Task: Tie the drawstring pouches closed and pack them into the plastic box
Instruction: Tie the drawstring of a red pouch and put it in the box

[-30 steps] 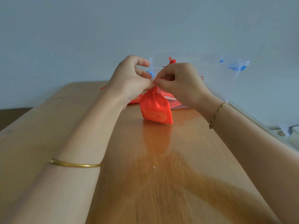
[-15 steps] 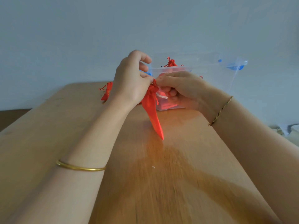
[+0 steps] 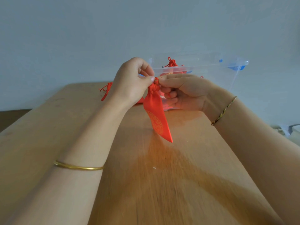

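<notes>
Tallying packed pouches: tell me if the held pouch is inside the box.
No; left hand and right hand pinch the pouch outside the box.

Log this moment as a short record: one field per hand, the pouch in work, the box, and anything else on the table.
left hand: pinches the gathered neck of the red pouch
right hand: pinches the same neck from the other side
red pouch: hangs tilted from the fingers, gold pattern showing
plastic box: clear, on the table behind the hands
packed pouches: red, tied tops showing inside the box
spare pouch: red, on the table behind the left wrist
</notes>
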The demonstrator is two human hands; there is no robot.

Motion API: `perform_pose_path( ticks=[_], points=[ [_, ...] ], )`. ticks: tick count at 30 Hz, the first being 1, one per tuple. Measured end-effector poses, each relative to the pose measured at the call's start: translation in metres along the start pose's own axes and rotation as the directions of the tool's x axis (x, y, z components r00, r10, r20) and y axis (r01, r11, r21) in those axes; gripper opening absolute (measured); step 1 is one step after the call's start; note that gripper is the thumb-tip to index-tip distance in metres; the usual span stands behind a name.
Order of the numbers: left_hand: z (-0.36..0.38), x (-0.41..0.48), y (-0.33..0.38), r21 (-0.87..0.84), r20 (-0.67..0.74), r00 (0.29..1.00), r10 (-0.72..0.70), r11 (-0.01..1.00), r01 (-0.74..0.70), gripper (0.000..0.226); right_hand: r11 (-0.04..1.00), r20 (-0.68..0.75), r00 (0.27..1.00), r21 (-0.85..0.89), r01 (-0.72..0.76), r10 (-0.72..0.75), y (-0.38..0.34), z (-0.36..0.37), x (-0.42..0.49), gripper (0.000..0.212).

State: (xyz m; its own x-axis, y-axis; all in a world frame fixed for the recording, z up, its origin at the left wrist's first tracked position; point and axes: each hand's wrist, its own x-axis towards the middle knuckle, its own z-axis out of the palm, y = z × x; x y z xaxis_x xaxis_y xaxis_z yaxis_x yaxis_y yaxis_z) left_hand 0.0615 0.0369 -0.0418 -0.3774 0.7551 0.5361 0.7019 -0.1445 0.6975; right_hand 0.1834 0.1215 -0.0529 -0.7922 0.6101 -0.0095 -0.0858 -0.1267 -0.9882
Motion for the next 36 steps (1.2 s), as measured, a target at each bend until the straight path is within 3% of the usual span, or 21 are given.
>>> perform_pose_path(
  ticks=[4, 9, 18, 22, 25, 28, 30, 33, 36],
  points=[
    [-0.001, 0.000, -0.001, 0.092, -0.001, 0.999, 0.052, 0.994, -0.052, 0.007, 0.999, -0.018, 1.000, 0.040, -0.013, 0.014, 0.001, 0.001, 0.001, 0.024],
    [-0.001, -0.001, 0.001, 0.122, 0.025, 0.996, 0.082, 0.989, -0.085, 0.010, 0.998, -0.051, 0.998, 0.049, -0.030, 0.032, -0.002, 0.001, 0.000, 0.024],
    [-0.005, -0.001, 0.003, -0.002, 0.075, 0.997, 0.022, 1.000, -0.022, 0.016, 0.999, -0.101, 0.995, 0.037, 0.012, -0.009, -0.003, 0.002, 0.001, 0.026],
    [-0.005, -0.002, 0.004, 0.016, 0.056, 0.998, 0.004, 1.000, -0.005, 0.012, 0.990, -0.122, 0.987, -0.097, 0.098, -0.109, -0.005, 0.005, -0.002, 0.024],
    [-0.004, -0.002, 0.004, 0.125, 0.023, 0.999, 0.031, 0.992, -0.034, 0.005, 0.958, -0.150, 0.968, -0.234, 0.164, -0.202, -0.010, 0.007, -0.005, 0.019],
    [-0.008, 0.003, -0.002, 0.244, -0.033, 0.997, 0.077, 0.968, -0.067, 0.013, 0.800, -0.242, 0.894, -0.571, 0.184, -0.378, -0.013, 0.003, -0.007, 0.022],
    [-0.009, 0.005, -0.006, 0.300, -0.011, 0.994, 0.107, 0.949, -0.099, 0.014, 0.710, -0.275, 0.852, -0.688, 0.150, -0.446, -0.010, -0.002, -0.005, 0.027],
    [-0.003, 0.002, -0.009, 0.331, 0.034, 0.996, 0.085, 0.939, -0.092, 0.015, 0.668, -0.266, 0.860, -0.736, 0.110, -0.435, -0.001, -0.005, -0.001, 0.024],
    [-0.001, 0.002, -0.013, 0.134, 0.038, 0.991, -0.129, 0.983, 0.123, 0.019, 0.739, -0.205, 0.924, -0.664, 0.110, -0.322, -0.001, -0.004, -0.002, 0.020]
  ],
)
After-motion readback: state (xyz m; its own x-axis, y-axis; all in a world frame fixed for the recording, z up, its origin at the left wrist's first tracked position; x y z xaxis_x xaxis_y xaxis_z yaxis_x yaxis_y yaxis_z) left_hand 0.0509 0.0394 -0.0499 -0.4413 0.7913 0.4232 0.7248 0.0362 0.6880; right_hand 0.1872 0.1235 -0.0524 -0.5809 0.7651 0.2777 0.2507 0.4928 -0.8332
